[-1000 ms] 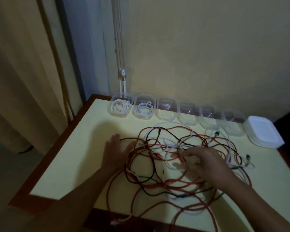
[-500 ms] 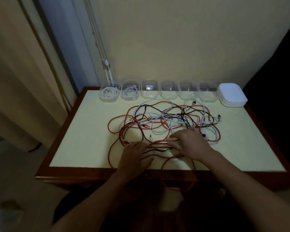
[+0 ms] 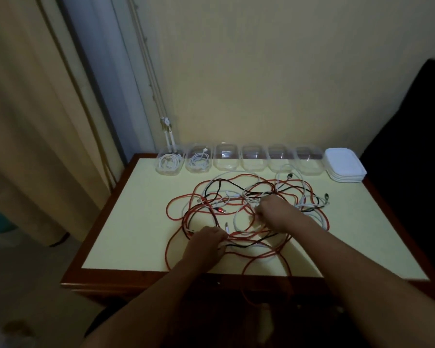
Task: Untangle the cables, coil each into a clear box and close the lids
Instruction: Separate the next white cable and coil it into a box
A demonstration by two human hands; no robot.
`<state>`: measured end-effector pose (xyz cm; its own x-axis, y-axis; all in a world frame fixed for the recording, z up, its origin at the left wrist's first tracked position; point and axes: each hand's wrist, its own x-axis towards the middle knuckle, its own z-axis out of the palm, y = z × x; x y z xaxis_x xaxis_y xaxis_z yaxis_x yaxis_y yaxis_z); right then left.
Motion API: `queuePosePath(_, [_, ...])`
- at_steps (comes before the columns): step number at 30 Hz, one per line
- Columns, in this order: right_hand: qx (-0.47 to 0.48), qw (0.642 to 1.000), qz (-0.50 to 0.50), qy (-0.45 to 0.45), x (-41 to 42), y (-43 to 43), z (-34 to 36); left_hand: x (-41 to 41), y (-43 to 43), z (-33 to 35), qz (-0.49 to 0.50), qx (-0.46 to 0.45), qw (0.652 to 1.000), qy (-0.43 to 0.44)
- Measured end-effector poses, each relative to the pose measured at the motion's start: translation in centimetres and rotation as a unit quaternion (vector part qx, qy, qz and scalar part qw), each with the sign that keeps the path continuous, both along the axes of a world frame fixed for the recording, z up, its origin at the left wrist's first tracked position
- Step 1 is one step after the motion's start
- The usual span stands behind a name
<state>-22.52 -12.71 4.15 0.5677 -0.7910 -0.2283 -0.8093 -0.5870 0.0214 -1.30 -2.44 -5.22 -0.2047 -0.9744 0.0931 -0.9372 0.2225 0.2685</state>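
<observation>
1. A pile of cables (image 3: 239, 197), red, white and black, lay mixed up in the middle of the table (image 3: 136, 222). Some red loops hung over the near edge.
2. The left hand (image 3: 206, 243) was at the near side of the pile. Its fingers were curled tight round a few red and black strands. I think it held them down so the pile would not slide.
3. The right hand (image 3: 274, 212) was just beyond it, in the thick of the pile. Its fingers were bent and seemed to pinch a white strand. It was too dark to be sure which one. I think it was picking one cable out of the knot.
4. Six clear boxes stood in a row at the far edge, out of the way of the hands. The far-left box (image 3: 170, 164) and the box beside it (image 3: 199, 162) each held a coiled white cable. The other four boxes (image 3: 266, 160) were empty.
5. The white lids (image 3: 344, 169) sat in a stack at the right end of the row. No box had a lid on yet.
6. So most of the job was not done yet.
</observation>
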Motion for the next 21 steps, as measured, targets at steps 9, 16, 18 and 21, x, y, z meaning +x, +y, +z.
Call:
queuePosePath(9, [0.052,0.955,-0.141,-0.256,-4.7,-0.4,11.1,2.1,-5.0,2.2,0.016,0.05,0.998,-0.037])
queuePosePath(16, [-0.034,0.859,-0.179,-0.479,-5.8,-4.0,20.8,-2.5,-9.0,16.0,0.065,0.065,0.961,0.259])
queuePosePath(18, [-0.062,0.823,-0.16,-0.541,-5.4,-4.9,23.9,-3.9,-10.5,19.6,0.052,0.079,0.93,0.354])
queuePosePath(21, [-0.087,0.787,-0.12,-0.598,-4.9,-5.5,28.3,-5.5,-11.9,24.2,0.021,0.054,0.889,0.454])
